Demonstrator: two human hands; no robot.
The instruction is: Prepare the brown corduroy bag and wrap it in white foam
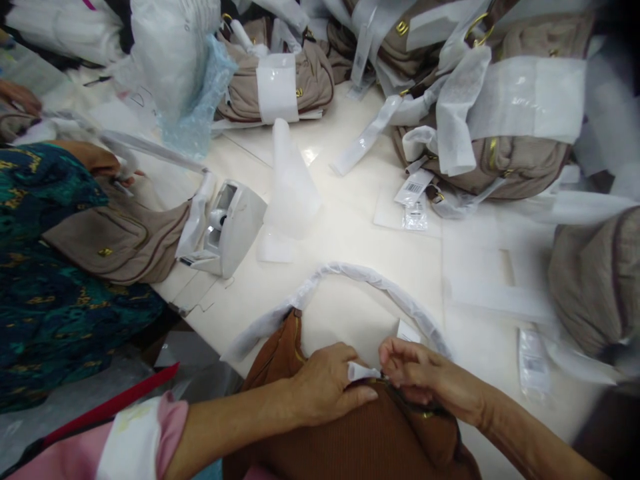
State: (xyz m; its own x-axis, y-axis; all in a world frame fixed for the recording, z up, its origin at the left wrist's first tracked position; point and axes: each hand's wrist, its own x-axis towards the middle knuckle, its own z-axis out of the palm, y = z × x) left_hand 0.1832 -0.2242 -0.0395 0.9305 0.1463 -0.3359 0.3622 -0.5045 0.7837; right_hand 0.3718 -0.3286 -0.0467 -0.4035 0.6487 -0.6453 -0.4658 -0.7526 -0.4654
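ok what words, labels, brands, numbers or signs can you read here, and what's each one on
"D": seems to be a single letter, on the white paper at upper left.
Too blurred: dark marks on the white plastic bundle.
Too small: print on the barcode tags beside the taupe bag.
Too blurred: the barcode label at right.
Too blurred: yellow marks on the white cuff.
No brand can be read.

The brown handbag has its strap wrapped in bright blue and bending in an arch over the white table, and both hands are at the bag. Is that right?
Not quite: in the head view the wrapping on the strap is white, not blue. It does arch over the white table, and the left hand and right hand are at the brown handbag.
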